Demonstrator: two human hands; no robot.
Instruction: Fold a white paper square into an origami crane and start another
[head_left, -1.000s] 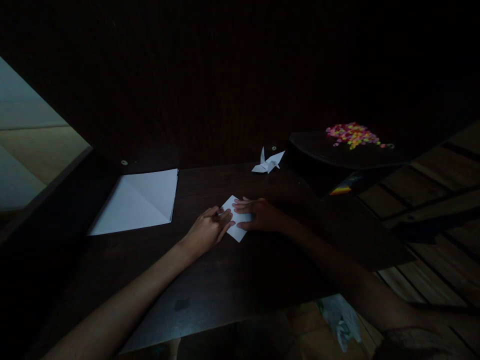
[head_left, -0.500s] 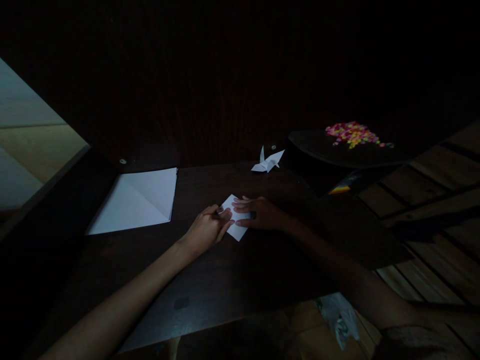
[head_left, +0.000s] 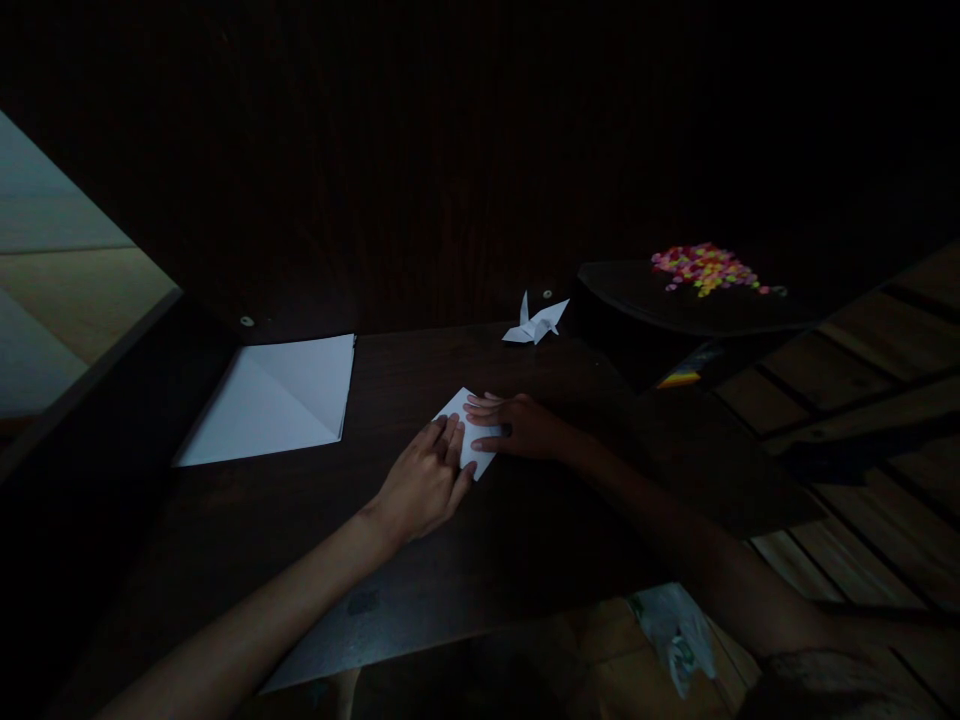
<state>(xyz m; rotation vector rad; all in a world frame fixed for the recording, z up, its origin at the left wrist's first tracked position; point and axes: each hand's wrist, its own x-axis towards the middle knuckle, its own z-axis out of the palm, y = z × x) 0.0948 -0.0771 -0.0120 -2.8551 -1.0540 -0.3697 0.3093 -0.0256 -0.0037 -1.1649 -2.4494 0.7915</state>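
A small folded piece of white paper [head_left: 470, 448] lies on the dark wooden desk, turned so that one corner points away from me. My left hand [head_left: 426, 478] rests on its left side, fingers laid out over the paper and the thumb out toward the near corner. From the right, my right hand [head_left: 521, 425] lies on the other side with its fingers spread. Both hands are open, and they cover much of the paper's left and right edges. Beyond them, near the back panel, stands a white paper crane [head_left: 535, 325].
A stack of white paper sheets [head_left: 277, 400], the top one creased, lies at the left. A rounded shelf [head_left: 630, 290] at the right bears a heap of small colourful pieces [head_left: 705, 270]. A plastic bag [head_left: 679, 630] is below the desk's front edge [head_left: 420, 650].
My left hand has shifted across the paper, and its thumb has moved down toward the near corner. The right hand stays nearly where it was.
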